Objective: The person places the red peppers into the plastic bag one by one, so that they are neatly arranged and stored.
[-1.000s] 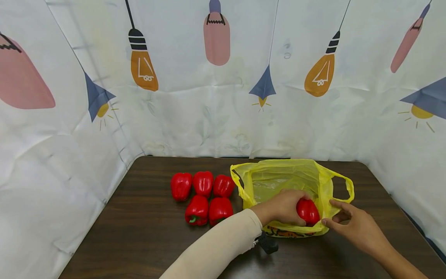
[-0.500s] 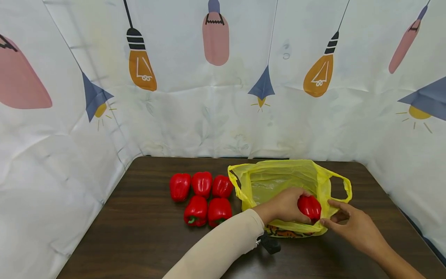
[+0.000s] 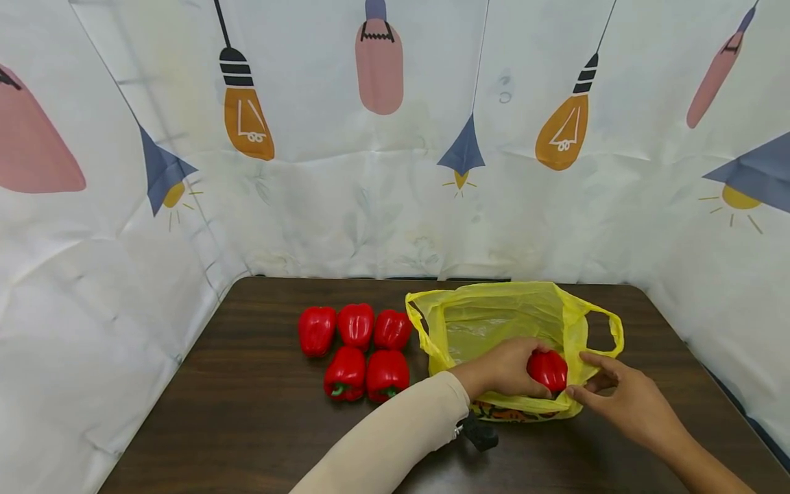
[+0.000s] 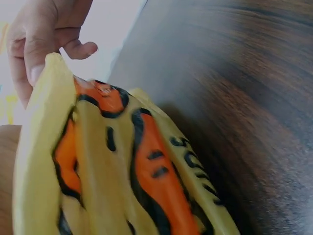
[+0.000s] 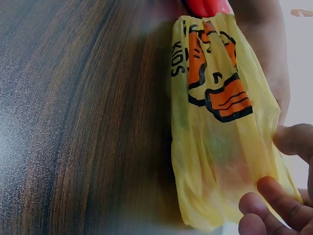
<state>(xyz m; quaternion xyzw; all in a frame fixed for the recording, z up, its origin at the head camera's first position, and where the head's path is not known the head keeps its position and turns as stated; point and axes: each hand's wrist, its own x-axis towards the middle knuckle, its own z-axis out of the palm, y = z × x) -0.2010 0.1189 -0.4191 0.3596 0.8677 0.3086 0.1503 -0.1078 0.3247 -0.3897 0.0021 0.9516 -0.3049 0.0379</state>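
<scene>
Your left hand (image 3: 503,367) gripped the red pepper (image 3: 547,370) inside the yellow bag (image 3: 494,319) while your right hand (image 3: 623,398) pinched its near rim; holding that rim taut looked best before releasing the pepper low.

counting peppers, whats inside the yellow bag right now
One red pepper shows in the yellow bag, held by the left hand. The right hand pinches the rim. Beneath the hand and front wall is hidden.
</scene>
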